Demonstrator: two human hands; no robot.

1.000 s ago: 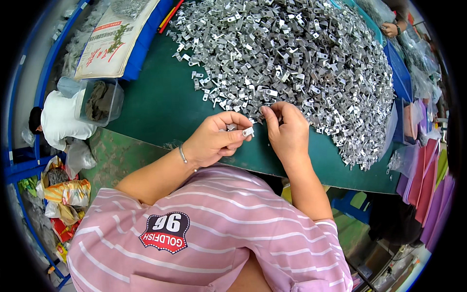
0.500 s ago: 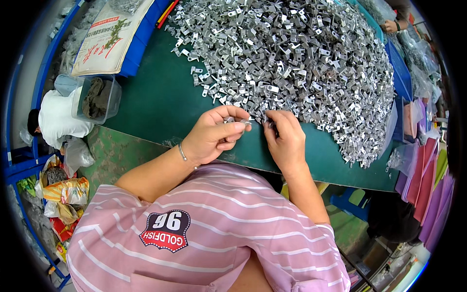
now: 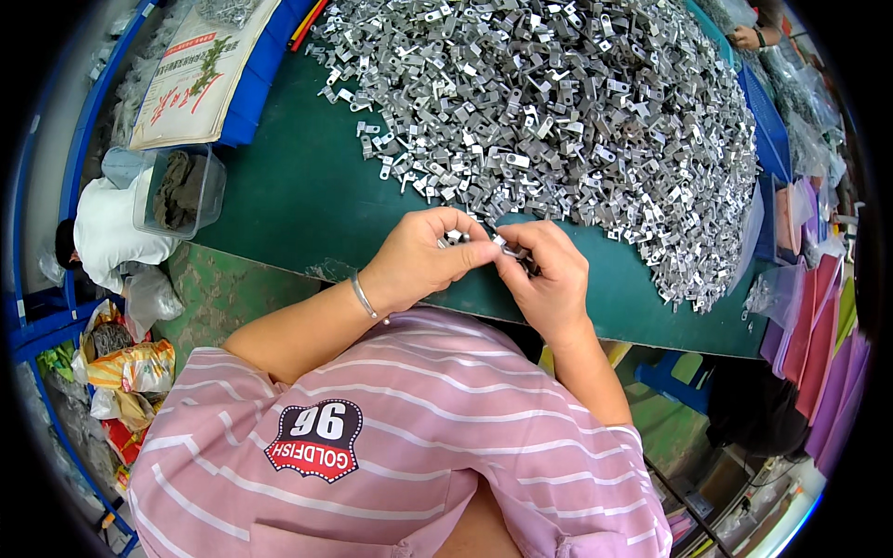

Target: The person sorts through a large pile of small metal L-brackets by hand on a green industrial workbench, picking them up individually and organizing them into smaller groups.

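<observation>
"Metal clip, where?"
"I see it above the green table, just below the heap."
"And the pose?"
"My left hand and right hand angle inward, fingers curled nearly closed, pinching it between them."

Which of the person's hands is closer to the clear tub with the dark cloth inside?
Left. The left hand is to the right of the clear tub, lower in the picture; the right hand is farther right, past the left one.
</observation>
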